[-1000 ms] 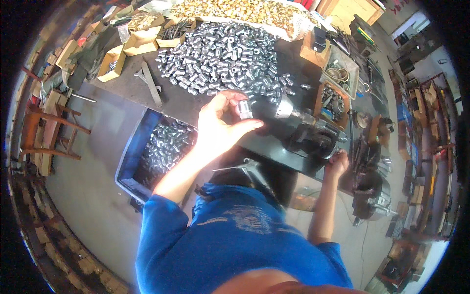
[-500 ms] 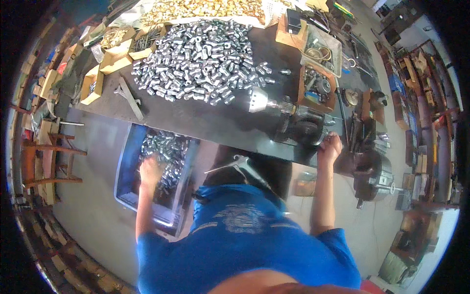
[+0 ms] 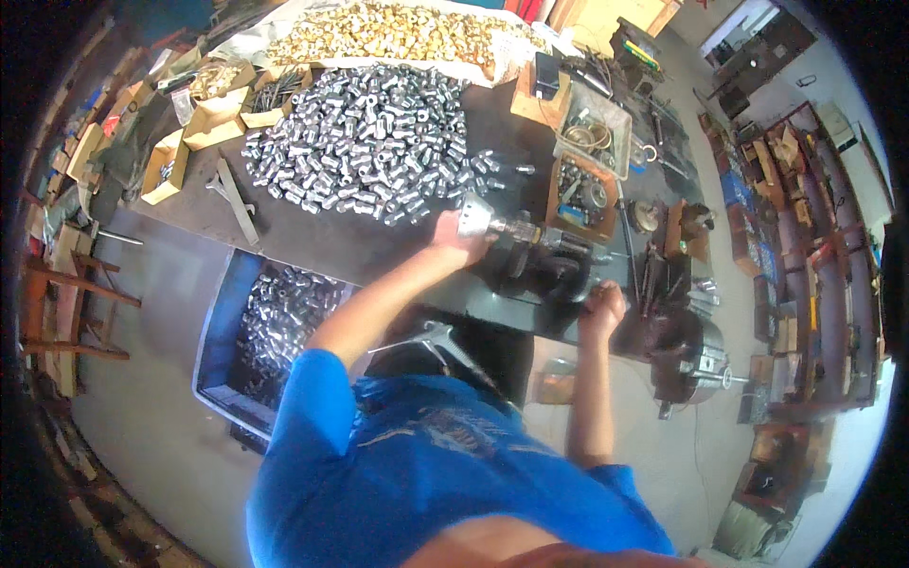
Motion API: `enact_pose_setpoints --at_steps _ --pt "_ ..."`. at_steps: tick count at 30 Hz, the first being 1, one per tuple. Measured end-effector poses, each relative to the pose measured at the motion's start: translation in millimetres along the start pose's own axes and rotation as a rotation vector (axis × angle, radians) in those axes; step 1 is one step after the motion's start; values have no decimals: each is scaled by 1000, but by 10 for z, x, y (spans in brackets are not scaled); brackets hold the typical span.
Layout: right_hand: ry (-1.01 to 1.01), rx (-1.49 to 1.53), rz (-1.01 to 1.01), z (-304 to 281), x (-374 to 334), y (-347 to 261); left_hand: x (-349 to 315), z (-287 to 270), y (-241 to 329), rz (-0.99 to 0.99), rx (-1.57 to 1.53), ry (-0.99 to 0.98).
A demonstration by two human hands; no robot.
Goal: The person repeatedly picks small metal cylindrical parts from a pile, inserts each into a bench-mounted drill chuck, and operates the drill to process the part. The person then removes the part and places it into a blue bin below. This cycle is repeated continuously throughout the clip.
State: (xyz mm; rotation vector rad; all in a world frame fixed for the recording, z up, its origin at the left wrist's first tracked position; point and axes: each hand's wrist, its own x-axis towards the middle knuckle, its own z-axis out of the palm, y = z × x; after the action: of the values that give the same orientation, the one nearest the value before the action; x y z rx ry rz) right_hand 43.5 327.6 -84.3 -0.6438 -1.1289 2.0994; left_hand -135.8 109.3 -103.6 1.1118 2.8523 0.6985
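My left hand (image 3: 458, 242) is at the open face of the silver chuck (image 3: 475, 217), fingers curled; any small part in them is hidden. The chuck sits on the left end of a dark bench-mounted machine (image 3: 549, 270). Closed into a fist, my right hand (image 3: 604, 309) is at this machine's right end, by the table edge; what it grips is covered by the fingers. A large heap of shiny metal fittings (image 3: 365, 142) lies on the dark table (image 3: 312, 237) beyond my left hand. More such fittings (image 3: 289, 308) fill a blue bin (image 3: 216, 322) below the table's edge.
Brass-coloured parts (image 3: 388, 40) cover a white sheet at the back. Small cardboard boxes (image 3: 216, 115) and a flat metal tool (image 3: 235, 204) lie left. A box of hardware (image 3: 580, 194) stands behind the machine. Another round machine (image 3: 689, 355) is at right; shelves (image 3: 805, 275) line the wall.
My left hand has left the blue bin and moved up and right to the chuck. My right hand stays closed at the machine's right end. The whole view has shifted slightly.
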Motion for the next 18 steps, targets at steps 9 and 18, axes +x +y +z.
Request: enact_pose_setpoints --at_steps 9,18 --pt "-4 -30 -14 -4 -29 13 -375 -344 -191 -148 -891 245" --pt "58 -45 -5 75 -45 -19 -595 -1286 -176 -51 -1387 84"
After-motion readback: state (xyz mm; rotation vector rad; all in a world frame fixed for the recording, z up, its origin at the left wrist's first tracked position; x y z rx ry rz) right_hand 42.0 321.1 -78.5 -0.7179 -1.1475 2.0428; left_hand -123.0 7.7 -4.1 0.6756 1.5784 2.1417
